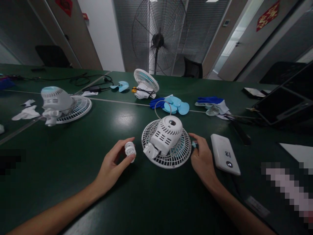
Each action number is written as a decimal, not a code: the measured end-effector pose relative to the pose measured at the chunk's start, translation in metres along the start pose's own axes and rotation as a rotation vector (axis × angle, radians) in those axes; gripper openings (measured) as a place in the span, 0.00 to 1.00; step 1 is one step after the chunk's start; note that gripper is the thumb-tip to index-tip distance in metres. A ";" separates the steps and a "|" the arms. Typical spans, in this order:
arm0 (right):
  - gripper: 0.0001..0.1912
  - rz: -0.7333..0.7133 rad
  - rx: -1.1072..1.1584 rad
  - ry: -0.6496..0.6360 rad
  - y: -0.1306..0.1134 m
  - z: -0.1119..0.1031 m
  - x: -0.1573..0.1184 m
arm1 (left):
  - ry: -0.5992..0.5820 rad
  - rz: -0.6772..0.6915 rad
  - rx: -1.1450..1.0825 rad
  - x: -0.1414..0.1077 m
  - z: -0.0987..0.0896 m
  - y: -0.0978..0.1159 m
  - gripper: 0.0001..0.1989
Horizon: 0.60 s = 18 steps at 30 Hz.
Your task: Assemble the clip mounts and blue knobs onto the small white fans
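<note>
A small white fan [164, 143] lies face down on the green table in front of me, its motor housing up and its round grille underneath. To its left, my left hand [114, 163] grips a small white ribbed plastic piece [130, 150] between thumb and fingers, just above the table. Close to the grille's right edge, my right hand [202, 160] pinches a small light-blue piece [194, 144], whose kind I cannot make out. A thin pale cable loops behind the motor housing.
A white power bank [225, 154] lies right of my right hand. Behind the fan are light-blue fan blades [179, 105] and blue-and-white gloves [215, 103]. Other small fans stand at the left [57, 101] and back [146, 83]. A dark monitor [288, 94] is at the right.
</note>
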State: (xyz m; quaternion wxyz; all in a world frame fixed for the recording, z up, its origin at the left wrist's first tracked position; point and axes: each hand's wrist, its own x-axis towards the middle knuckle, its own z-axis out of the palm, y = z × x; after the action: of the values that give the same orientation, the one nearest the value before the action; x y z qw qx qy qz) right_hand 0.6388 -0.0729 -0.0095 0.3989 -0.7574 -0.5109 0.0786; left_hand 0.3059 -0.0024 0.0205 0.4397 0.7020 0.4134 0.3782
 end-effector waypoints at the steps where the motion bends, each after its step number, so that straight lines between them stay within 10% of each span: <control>1: 0.28 -0.008 0.019 0.011 0.001 0.000 0.000 | -0.030 0.011 0.026 -0.001 0.001 0.000 0.23; 12: 0.23 0.062 0.017 -0.025 0.000 0.001 0.001 | -0.169 0.133 0.166 -0.005 -0.001 0.001 0.19; 18: 0.16 0.141 0.087 0.165 -0.010 -0.003 0.002 | -0.185 0.100 0.080 -0.006 0.012 0.007 0.18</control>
State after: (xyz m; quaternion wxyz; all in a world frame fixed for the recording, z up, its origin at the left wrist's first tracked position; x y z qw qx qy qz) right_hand 0.6345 -0.0718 -0.0003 0.4653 -0.7774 -0.4180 0.0660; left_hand 0.3165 -0.0139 0.0222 0.4281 0.7707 0.3502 0.3164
